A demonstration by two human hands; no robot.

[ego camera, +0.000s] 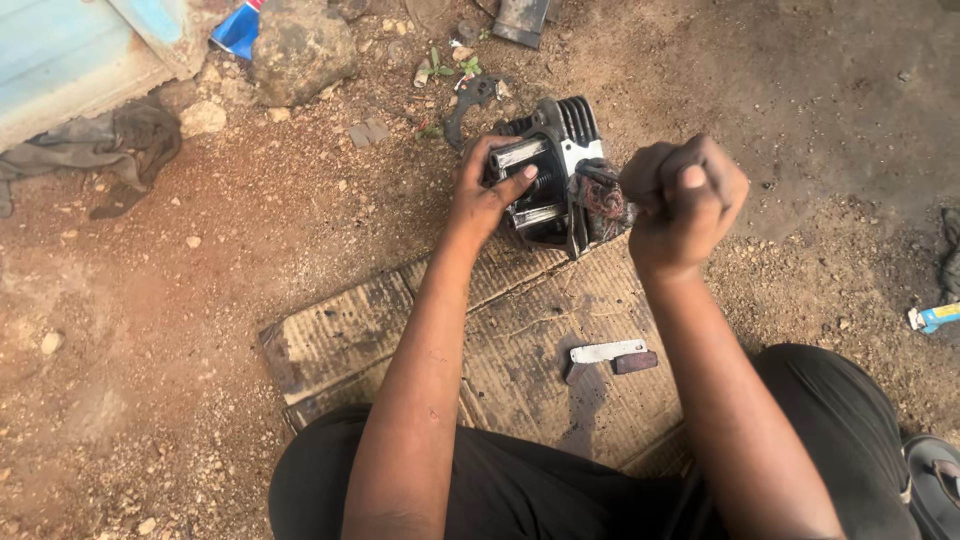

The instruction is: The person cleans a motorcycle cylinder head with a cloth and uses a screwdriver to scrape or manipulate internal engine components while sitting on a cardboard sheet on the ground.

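Person sits on bare dirt ground (200,300), knees apart, working over a flattened, oil-stained cardboard sheet (520,340). Left hand (487,190) is clamped around a finned metal engine part (555,150), black and silver, fingers wrapped over its near face, thumb across the front; the part sits at the far edge of the cardboard, tilted, fins pointing away. Right hand (685,200) is balled into a tight fist on a dirty patterned rag (603,200), which is pressed against the right side of the engine part. Can't tell whether the part rests on the ground or is held just off it. On the cardboard between the forearms: a small flat metal blade (605,352) with a dark reddish stub end, lying loose, well apart from both hands. Just behind the engine part, a dark curved metal piece (470,100) in the dirt beside a few green weed sprouts (445,68). Further back, a big rough stone (300,45), with a blue-red-white crumpled package (238,30) touching its left side. Top left: a pale blue painted slab (70,50), grey cloth (100,145) bunched beneath it. Top centre edge: a dark flat metal object (520,18), partly cut off. Far right: a small blue-and-yellow tube (935,317) on the ground, white cap end towards the person. A sandal (935,480) shows bottom right.
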